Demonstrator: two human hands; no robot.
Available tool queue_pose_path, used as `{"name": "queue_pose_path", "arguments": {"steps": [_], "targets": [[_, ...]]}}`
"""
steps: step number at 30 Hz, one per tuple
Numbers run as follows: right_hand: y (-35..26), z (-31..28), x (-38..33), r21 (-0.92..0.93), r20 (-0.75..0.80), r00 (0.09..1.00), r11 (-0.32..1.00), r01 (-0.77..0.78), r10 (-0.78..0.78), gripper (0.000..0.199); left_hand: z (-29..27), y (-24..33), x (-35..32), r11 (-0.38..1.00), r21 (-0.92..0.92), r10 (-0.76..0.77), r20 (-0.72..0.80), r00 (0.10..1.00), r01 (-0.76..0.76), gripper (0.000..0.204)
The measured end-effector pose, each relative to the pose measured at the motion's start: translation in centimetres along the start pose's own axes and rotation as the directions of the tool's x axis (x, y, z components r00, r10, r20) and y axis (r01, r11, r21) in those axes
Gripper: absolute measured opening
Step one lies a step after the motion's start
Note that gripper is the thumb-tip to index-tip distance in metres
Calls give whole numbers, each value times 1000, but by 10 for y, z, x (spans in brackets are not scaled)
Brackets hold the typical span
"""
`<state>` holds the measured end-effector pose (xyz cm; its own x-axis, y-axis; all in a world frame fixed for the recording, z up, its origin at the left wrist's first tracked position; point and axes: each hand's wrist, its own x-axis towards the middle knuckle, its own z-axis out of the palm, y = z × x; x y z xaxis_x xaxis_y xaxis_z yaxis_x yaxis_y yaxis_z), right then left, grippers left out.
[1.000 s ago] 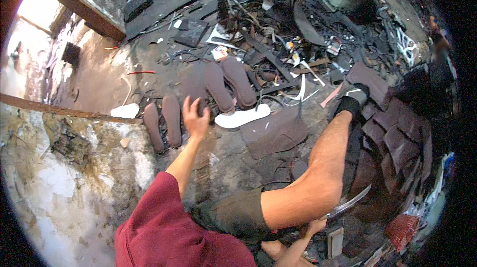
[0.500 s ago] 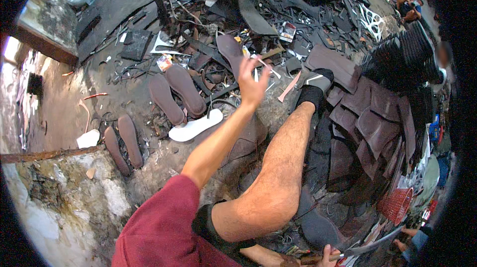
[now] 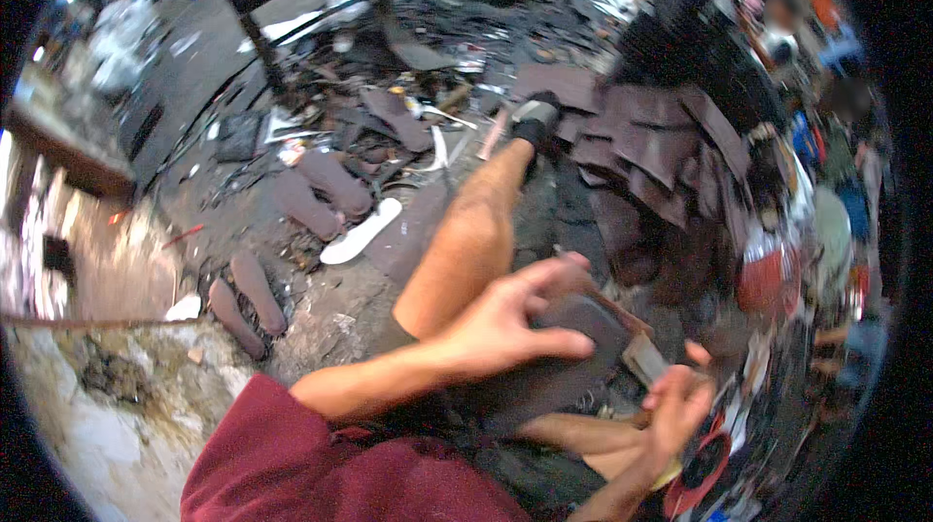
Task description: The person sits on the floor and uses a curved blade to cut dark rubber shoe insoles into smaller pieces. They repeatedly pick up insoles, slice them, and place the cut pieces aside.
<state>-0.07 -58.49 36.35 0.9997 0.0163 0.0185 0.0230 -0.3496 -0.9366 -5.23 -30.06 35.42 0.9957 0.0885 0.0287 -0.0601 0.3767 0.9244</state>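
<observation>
My left hand (image 3: 530, 313) is over a dark, rounded shoe sole (image 3: 588, 323) near my lap. Its thumb and fingers are spread apart, and motion blurs the fingertips. To the right, my right hand (image 3: 673, 405) has curled fingers at the end of a pale, flat, blade-like piece (image 3: 643, 361). A brown, stick-like length (image 3: 622, 310) lies beside that piece. Blur hides whether they are one tool. On the ground beyond are brown soles (image 3: 335, 182), a white sole (image 3: 362, 232) and another brown pair (image 3: 258, 294).
Overlapping brown sheets (image 3: 646, 148) are piled right of my outstretched leg. A red basket (image 3: 768, 279) stands farther right. Black stacked material (image 3: 680, 31) and scattered scraps (image 3: 428, 46) fill the far side. A stained block (image 3: 117, 396) is at near left. People are at the right edge.
My left hand has drawn back from the far soles to the dark sole near my lap. My right hand, earlier gripping a wooden-handled knife, has risen farther into view. The view has turned right.
</observation>
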Motion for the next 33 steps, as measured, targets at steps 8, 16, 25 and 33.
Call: {"name": "queue_pose_path", "arguments": {"steps": [8, 16, 25, 33], "targets": [[62, 26, -140, -243, 235, 944, 927, 286, -229, 31, -56, 27, -23, 765, -253, -617, -26, 787, 592, 44], [83, 42, -189, -138, 267, 953, 973, 187, -146, 43, -47, 13, -33, 750, -332, -638, -137, 758, 572, 41], [40, 87, -81, -173, 323, 915, 936, 307, -241, 45, -42, 16, -20, 752, -235, -649, -105, 753, 615, 33], [-22, 82, 24, -202, 747, 619, 804, 559, -242, 46, -48, 15, -16, 702, -73, -711, -7, 703, 708, 31]]}}
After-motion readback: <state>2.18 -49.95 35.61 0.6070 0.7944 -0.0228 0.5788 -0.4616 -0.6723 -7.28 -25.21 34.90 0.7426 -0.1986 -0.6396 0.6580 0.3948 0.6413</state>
